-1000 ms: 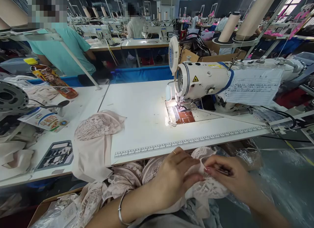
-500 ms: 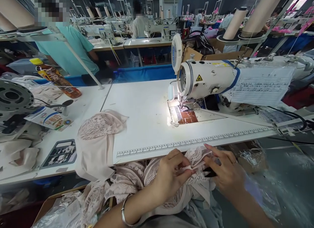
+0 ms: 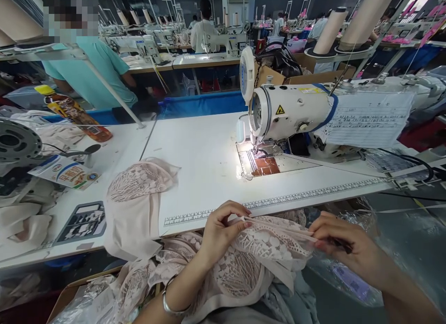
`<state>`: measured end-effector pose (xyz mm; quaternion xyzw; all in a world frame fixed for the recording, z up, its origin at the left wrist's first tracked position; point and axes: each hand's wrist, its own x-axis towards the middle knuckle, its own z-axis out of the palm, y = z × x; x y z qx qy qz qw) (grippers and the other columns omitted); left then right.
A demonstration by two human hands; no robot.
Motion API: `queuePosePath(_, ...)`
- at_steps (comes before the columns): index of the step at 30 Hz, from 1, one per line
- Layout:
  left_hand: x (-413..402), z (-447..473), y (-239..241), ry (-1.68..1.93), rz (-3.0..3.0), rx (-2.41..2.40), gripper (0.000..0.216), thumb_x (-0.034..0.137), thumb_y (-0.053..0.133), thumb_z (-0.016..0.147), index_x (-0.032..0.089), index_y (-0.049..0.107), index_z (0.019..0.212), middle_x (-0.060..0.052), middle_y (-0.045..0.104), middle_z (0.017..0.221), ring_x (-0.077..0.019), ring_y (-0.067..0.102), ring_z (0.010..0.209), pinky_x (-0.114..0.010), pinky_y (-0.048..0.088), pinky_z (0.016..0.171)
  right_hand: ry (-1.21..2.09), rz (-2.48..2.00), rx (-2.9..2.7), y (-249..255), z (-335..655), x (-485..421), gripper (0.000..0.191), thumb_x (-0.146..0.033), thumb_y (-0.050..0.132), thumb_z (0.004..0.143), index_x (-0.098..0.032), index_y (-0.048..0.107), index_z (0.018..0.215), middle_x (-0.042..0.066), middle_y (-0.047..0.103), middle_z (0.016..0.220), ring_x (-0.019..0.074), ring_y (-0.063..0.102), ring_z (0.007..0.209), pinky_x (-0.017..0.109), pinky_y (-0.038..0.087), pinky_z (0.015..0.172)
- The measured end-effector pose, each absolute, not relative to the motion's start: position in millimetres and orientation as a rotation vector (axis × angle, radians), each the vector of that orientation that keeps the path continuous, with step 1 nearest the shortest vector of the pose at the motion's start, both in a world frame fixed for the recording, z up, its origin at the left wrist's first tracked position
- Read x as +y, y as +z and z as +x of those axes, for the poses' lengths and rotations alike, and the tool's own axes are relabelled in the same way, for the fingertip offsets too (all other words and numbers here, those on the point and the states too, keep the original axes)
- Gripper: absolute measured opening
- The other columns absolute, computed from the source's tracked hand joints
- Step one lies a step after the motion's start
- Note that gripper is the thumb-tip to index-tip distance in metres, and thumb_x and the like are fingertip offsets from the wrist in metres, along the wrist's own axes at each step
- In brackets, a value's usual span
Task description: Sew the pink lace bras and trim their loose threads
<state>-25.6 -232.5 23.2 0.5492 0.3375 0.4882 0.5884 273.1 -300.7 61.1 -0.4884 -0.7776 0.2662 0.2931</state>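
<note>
My left hand (image 3: pixel 219 229) pinches the upper edge of a pale pink lace garment (image 3: pixel 258 259) just below the table's front edge. My right hand (image 3: pixel 343 247) grips the same edge further right, along with a small dark tool between its fingers. The lace edge is stretched straight between both hands. More lace fabric hangs over my lap. The white sewing machine (image 3: pixel 292 113) stands on the table beyond, its lamp lighting the needle plate (image 3: pixel 259 164).
A second lace piece (image 3: pixel 135 198) drapes over the white table (image 3: pixel 205 161) at the left. A bottle (image 3: pixel 75 113), a packet (image 3: pixel 64 171) and a dark tray (image 3: pixel 83 219) lie further left. A person in a teal shirt (image 3: pixel 90 68) stands behind. A cardboard box (image 3: pixel 66 291) sits below.
My hands have moved apart, pulling the lace edge taut between them. The left hand rose toward the table edge; the right shifted rightward.
</note>
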Motion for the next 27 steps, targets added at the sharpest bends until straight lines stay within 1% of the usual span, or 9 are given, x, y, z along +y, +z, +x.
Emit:
queuePosePath(3, -234.8, -24.8, 19.3, 1.224, 1.384, 0.827, 0.008, 0.023, 0.082, 0.079, 0.019, 0.076, 0.081, -0.006, 0.069, 0.087, -0.0194, 0.064, 0.087, -0.029, 0.051, 0.080, 0.499, -1.332, -2.033, 58.4, 269.0, -300.2, 0.016, -0.037, 0.063, 0.095, -0.027, 0.071, 0.084, 0.002, 0.075, 0.086, 0.0195, 0.070, 0.074, 0.038, 0.054, 0.087)
queuePosePath(5, -235.5, -24.6, 17.7, 1.255, 1.435, 0.859, 0.006, 0.021, 0.081, 0.080, 0.020, 0.076, 0.082, -0.005, 0.068, 0.086, -0.0192, 0.063, 0.086, -0.029, 0.050, 0.079, 0.356, -1.345, -1.995, 58.5, 262.5, -299.6, 0.014, -0.033, 0.064, 0.094, -0.027, 0.069, 0.082, 0.002, 0.076, 0.086, 0.0193, 0.070, 0.072, 0.038, 0.055, 0.081)
queuePosePath(8, -235.3, -24.9, 15.9, 1.288, 1.492, 0.885, 0.005, 0.020, 0.080, 0.082, 0.021, 0.075, 0.082, -0.004, 0.068, 0.085, -0.0188, 0.063, 0.086, -0.029, 0.049, 0.079, 0.230, -1.386, -1.924, 58.7, 253.2, -298.8, 0.021, -0.026, 0.064, 0.093, -0.025, 0.060, 0.072, 0.002, 0.074, 0.082, 0.0174, 0.065, 0.065, 0.035, 0.053, 0.069)
queuePosePath(11, -234.6, -25.6, 14.8, 1.313, 1.519, 0.885, 0.005, 0.019, 0.079, 0.083, 0.022, 0.075, 0.081, -0.003, 0.068, 0.084, -0.0181, 0.062, 0.086, -0.028, 0.048, 0.078, 0.174, -1.423, -1.859, 56.8, 248.4, -298.3, 0.025, -0.026, 0.062, 0.093, -0.025, 0.055, 0.070, 0.003, 0.070, 0.076, 0.0160, 0.059, 0.058, 0.030, 0.047, 0.053)
queuePosePath(15, -233.4, -26.6, 13.6, 1.330, 1.494, 0.892, 0.007, 0.018, 0.080, 0.081, 0.022, 0.074, 0.080, -0.002, 0.068, 0.084, -0.0170, 0.061, 0.085, -0.027, 0.047, 0.078, 0.138, -1.533, -1.823, 54.7, 246.9, -296.6, 0.006, -0.028, 0.062, 0.094, -0.025, 0.066, 0.091, 0.002, 0.065, 0.071, 0.0157, 0.055, 0.054, 0.028, 0.040, 0.045)
queuePosePath(17, -233.0, -25.6, 13.1, 1.330, 1.456, 0.888, 0.008, 0.017, 0.081, 0.080, 0.022, 0.074, 0.079, -0.002, 0.068, 0.084, -0.0165, 0.061, 0.085, -0.027, 0.047, 0.079, 0.166, -1.517, -1.852, 56.1, 246.4, -294.9, 0.009, -0.025, 0.060, 0.094, -0.026, 0.069, 0.096, 0.002, 0.066, 0.073, 0.0162, 0.056, 0.056, 0.029, 0.041, 0.048)
queuePosePath(20, -234.1, -21.5, 12.5, 1.323, 1.365, 0.854, 0.009, 0.018, 0.082, 0.078, 0.022, 0.074, 0.077, -0.002, 0.067, 0.084, -0.0155, 0.061, 0.084, -0.025, 0.047, 0.078, 0.259, -1.455, -1.862, 62.3, 249.0, -291.7, 0.014, -0.025, 0.060, 0.095, -0.027, 0.069, 0.085, 0.002, 0.065, 0.074, 0.0172, 0.057, 0.061, 0.030, 0.041, 0.052)
queuePosePath(24, -235.6, -18.5, 15.7, 1.267, 1.241, 0.727, 0.011, 0.020, 0.082, 0.079, 0.020, 0.072, 0.076, -0.001, 0.065, 0.082, -0.0136, 0.060, 0.081, -0.023, 0.048, 0.074, 0.598, -1.371, -1.781, 77.6, 266.8, -287.1, 0.017, -0.034, 0.068, 0.090, -0.027, 0.067, 0.076, 0.002, 0.061, 0.070, 0.0171, 0.051, 0.058, 0.031, 0.039, 0.051)
queuePosePath(27, -232.9, -20.3, 27.8, 1.026, 1.268, 0.564, 0.010, 0.023, 0.078, 0.084, 0.019, 0.069, 0.082, -0.003, 0.064, 0.088, -0.0148, 0.061, 0.085, -0.025, 0.049, 0.077, 0.859, -1.189, -1.739, 91.3, 277.6, -285.0, 0.020, -0.040, 0.071, 0.088, -0.028, 0.067, 0.073, 0.000, 0.054, 0.062, 0.0180, 0.048, 0.058, 0.032, 0.039, 0.053)
